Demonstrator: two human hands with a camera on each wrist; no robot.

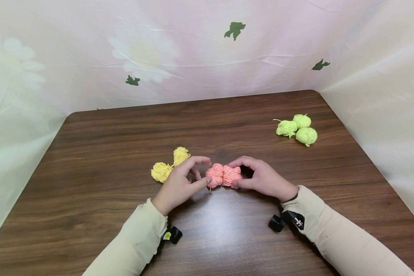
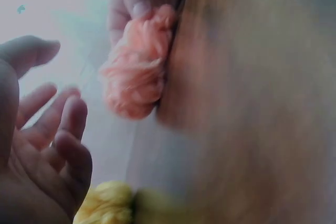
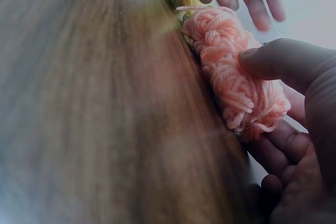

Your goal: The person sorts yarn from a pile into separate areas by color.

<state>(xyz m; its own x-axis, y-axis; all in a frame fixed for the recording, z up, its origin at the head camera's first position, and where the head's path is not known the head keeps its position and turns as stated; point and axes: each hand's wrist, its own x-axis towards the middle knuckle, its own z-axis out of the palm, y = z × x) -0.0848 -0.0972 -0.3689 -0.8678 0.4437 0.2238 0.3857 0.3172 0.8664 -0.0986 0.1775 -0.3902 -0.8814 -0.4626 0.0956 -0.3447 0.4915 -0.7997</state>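
Dark wood tabletop [image 1: 89,172], pink yarn balls [image 1: 230,175] touching mid-table: right hand [image 1: 265,179] pinches one between thumb and fingers, left hand [image 1: 179,186], loosely parted, holds nothing; I'd squeeze gently lest they flatten.

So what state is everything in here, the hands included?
Left hand: fingers loosely bent, holding nothing.
Right hand: gripping the pink yarn between thumb and fingers.
Pink yarn: two wound bundles side by side, touching.
Yellow yarn: two bundles, partly hidden behind the left hand.
Green yarn: three bundles clustered together, one trailing a loose end.
Backdrop: hanging, creased.
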